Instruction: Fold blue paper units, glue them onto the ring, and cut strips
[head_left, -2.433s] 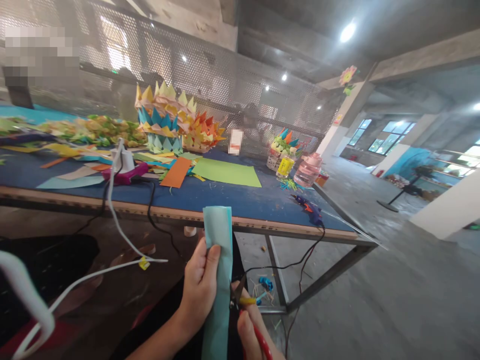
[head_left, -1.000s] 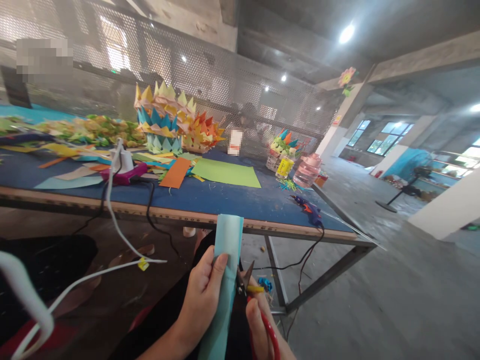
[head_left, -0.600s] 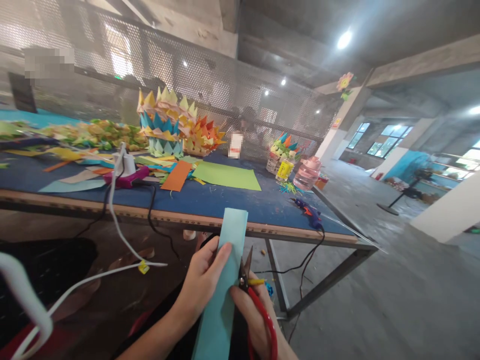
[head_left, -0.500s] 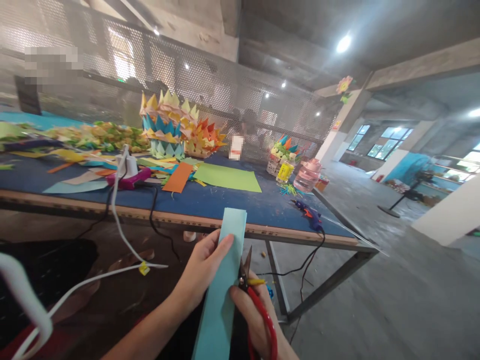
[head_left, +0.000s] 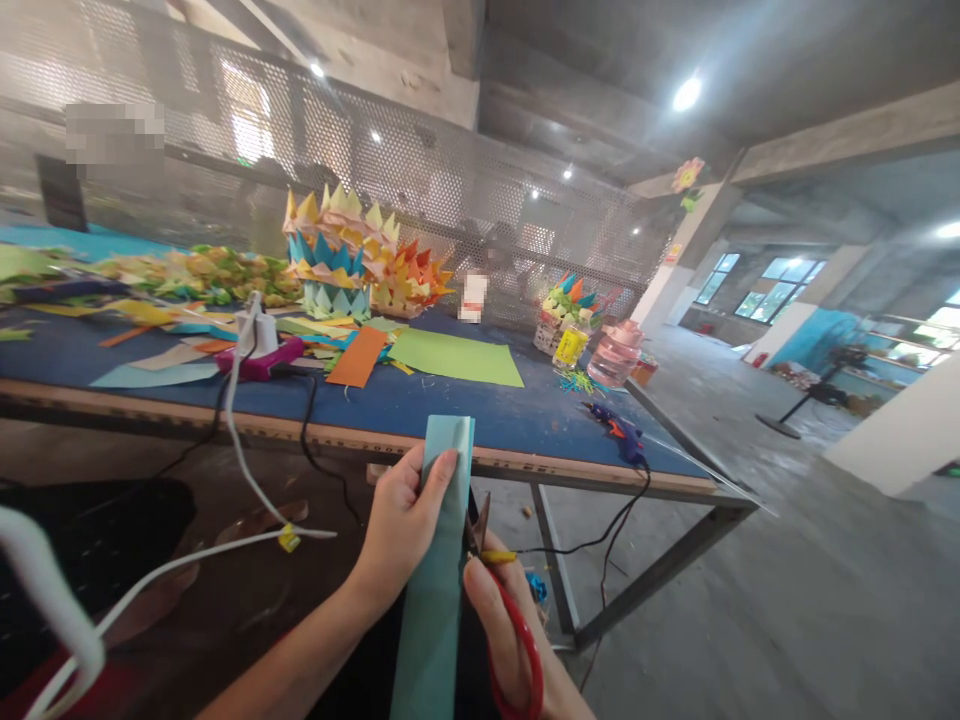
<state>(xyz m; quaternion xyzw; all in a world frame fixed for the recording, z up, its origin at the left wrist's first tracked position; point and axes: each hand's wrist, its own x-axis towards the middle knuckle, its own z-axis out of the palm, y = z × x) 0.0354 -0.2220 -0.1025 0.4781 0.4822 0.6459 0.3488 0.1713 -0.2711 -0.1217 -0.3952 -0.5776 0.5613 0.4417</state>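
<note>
My left hand (head_left: 397, 530) is closed round a long folded strip of light blue paper (head_left: 439, 560), thumb pressed on its front near the top. The strip stands upright in front of the table edge. My right hand (head_left: 501, 632) grips red-handled scissors (head_left: 504, 608) at the strip's right edge; their dark blades point up, slightly parted, against the paper. Both hands are low in the view, just below the blue table (head_left: 465, 405).
On the table lie a green sheet (head_left: 454, 357), an orange sheet (head_left: 357, 356), spiky paper models (head_left: 352, 255), a pink glue gun (head_left: 259, 358), a blue glue gun (head_left: 619, 430) and bottles (head_left: 615, 350). White and black cables (head_left: 240, 450) hang over the front edge. Concrete floor at right.
The strip and both hands have shifted slightly left and up the view. The scissors have stayed at the strip's right edge throughout, moving further up the strip.
</note>
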